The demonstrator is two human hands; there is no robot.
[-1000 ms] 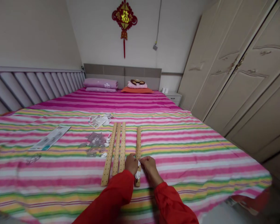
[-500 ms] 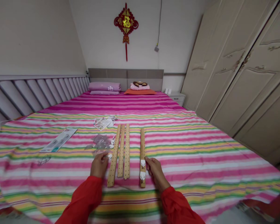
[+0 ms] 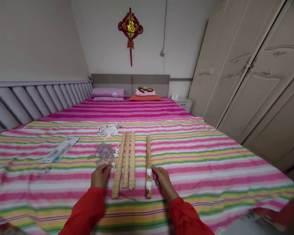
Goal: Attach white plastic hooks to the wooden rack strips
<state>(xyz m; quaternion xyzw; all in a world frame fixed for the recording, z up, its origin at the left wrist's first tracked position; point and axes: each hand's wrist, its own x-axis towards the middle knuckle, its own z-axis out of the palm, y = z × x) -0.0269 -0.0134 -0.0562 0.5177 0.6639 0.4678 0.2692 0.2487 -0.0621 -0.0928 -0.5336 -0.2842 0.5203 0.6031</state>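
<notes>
My left hand is pinched around a small white hook, left of three perforated wooden strips, the nearest being the long left strip. Beside it lie the middle strip and the right strip. My right hand rests by a separate wooden strip, its curled fingertips at the strip's right edge; what they grip, if anything, is too small to make out. Two white hooks sit on that strip, an upper one and a lower one.
Clear plastic pieces and more white hooks lie beyond my left hand. Packaging is farther back. A flat package and a wire-like bundle are at left on the striped bedspread.
My left hand has moved slightly left with the white hook, away from the long strip. My right hand stays beside the separate strip. The view has shifted a little.
</notes>
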